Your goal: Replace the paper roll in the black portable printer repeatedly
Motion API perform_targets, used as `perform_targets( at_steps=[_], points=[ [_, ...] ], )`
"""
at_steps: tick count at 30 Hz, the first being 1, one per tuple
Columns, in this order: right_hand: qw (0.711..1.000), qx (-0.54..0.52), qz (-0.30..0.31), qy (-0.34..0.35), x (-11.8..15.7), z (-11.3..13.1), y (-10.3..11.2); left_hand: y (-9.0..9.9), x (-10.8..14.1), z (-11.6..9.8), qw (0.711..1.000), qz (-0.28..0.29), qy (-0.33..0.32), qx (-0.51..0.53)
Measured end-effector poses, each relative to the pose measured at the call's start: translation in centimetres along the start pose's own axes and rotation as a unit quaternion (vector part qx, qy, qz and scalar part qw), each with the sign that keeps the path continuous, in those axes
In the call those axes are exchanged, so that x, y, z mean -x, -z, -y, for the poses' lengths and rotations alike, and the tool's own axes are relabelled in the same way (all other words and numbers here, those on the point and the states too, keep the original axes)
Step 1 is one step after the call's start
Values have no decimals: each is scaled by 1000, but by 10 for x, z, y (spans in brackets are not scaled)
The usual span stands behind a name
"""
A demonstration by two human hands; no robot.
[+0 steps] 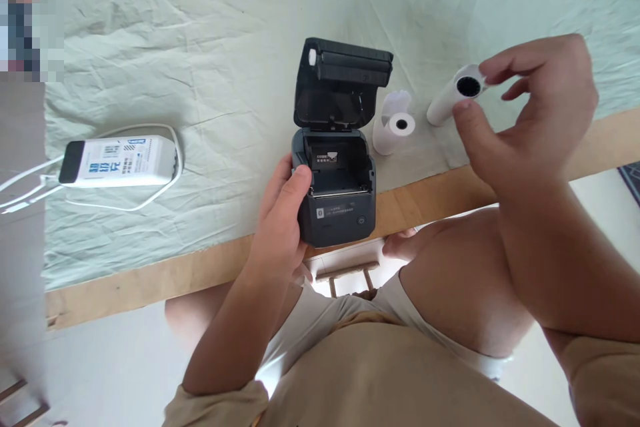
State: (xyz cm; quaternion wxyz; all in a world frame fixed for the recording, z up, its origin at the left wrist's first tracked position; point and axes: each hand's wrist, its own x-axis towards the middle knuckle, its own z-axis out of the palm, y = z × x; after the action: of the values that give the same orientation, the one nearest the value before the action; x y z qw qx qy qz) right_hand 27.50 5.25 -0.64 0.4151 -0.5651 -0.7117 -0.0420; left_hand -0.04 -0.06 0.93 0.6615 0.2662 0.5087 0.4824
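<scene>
A dark grey label printer (337, 217) is held at the table's front edge by my left hand (283, 220), whose fingers and thumb grip its left side. Its lid (337, 90) stands raised, and the paper compartment shows no roll inside. To the right of the printer, a short white paper roll (393, 137) stands on the cloth with its loose end curling up. Farther right is a taller white roll (445, 101) with a black core. My right hand (535, 107) has its thumb and fingertips at the top of that taller roll, on either side of the core.
On the left lies a white power strip (123, 161) with white cables. A pale green cloth (225, 67) covers the table, whose wooden edge (150, 280) runs along the front. Part of another person shows at the top left. A wooden stool frame is under the table.
</scene>
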Motion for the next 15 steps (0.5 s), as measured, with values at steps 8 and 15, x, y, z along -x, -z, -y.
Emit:
perform_targets(
  at_steps=[8, 15],
  points=[
    [982, -55, 175, 32, 8, 28, -23, 1, 3, -3, 999, 7, 33, -34],
    [970, -96, 209, 81, 6, 29, -24, 3, 3, -4, 998, 26, 36, -36]
  ],
)
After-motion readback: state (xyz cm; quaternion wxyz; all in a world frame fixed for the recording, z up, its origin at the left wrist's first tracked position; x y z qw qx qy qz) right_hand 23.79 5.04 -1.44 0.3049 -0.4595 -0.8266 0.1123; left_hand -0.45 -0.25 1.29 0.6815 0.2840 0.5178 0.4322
